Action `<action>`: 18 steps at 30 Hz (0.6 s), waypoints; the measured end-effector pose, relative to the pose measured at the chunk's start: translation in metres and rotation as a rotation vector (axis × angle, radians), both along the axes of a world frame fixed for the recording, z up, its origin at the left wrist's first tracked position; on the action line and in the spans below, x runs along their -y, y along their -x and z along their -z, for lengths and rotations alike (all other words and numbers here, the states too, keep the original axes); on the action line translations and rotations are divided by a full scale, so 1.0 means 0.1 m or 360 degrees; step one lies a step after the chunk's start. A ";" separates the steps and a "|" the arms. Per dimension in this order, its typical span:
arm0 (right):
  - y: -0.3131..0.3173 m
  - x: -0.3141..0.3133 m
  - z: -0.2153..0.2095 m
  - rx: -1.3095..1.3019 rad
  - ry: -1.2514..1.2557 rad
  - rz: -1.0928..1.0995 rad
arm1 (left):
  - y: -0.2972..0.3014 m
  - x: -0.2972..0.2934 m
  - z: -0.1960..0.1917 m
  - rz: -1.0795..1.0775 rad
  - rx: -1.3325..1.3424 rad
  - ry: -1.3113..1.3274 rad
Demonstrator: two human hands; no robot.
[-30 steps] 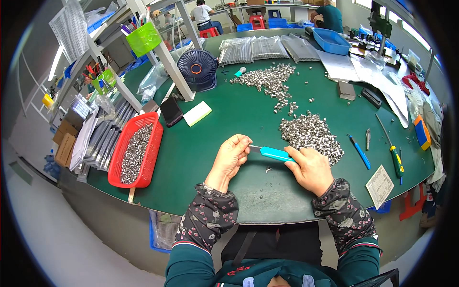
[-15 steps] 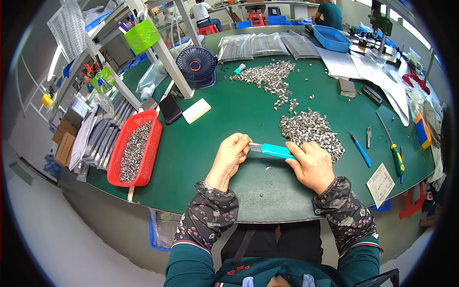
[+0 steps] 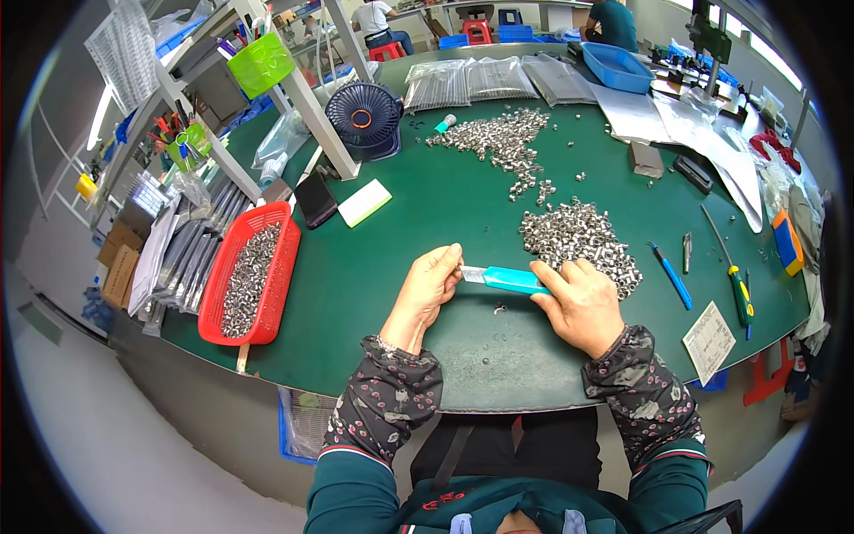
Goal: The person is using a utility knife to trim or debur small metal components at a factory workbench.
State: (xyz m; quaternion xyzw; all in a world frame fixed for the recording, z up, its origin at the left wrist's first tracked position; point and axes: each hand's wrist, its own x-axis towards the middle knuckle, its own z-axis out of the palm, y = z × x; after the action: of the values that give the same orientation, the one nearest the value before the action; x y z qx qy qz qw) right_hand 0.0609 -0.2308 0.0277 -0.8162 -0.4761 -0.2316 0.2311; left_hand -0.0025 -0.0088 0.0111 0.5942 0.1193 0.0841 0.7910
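Observation:
My right hand point(image 3: 583, 307) is closed around the turquoise handle of a utility knife point(image 3: 511, 280). The knife's short metal blade points left and reaches the fingertips of my left hand point(image 3: 429, 287). Thumb and forefinger of that hand are pinched on a small metal part, mostly hidden by the fingers. Just beyond my right hand lies a heap of small silver metal rings point(image 3: 578, 238). A loose curved metal bit point(image 3: 500, 310) rests on the green table point(image 3: 471, 356) between my wrists.
A red basket point(image 3: 283, 294) of metal parts stands at the left. Behind it are a phone point(image 3: 315, 199), a note pad point(image 3: 365, 204) and a fan point(image 3: 363, 120). More rings point(image 3: 507, 142) spread farther back. A blue pen-like tool point(image 3: 672, 278) and a screwdriver point(image 3: 740, 294) lie right.
Both hands stay nearly in place. The knife blade and my left fingertips have shifted very slightly left; the grip of each hand looks the same.

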 end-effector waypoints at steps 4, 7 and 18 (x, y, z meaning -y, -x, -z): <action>0.00 0.02 -0.01 0.0005 0.0016 -0.0029 | 0.01 -0.04 0.00 0.0075 -0.0064 -0.0017; -0.02 0.03 -0.02 0.0058 0.0025 -0.0033 | 0.02 -0.07 -0.02 0.0201 -0.0099 -0.0015; -0.09 0.03 -0.11 0.0328 -0.0002 -0.0031 | 0.03 -0.06 -0.05 0.0244 -0.0210 0.0078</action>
State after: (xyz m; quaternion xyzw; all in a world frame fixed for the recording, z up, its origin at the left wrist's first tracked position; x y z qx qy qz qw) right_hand 0.0697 -0.2343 0.0391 -0.7833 -0.5051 -0.3124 0.1835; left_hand -0.0058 -0.0032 0.0165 0.5862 0.1275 -0.0189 0.7999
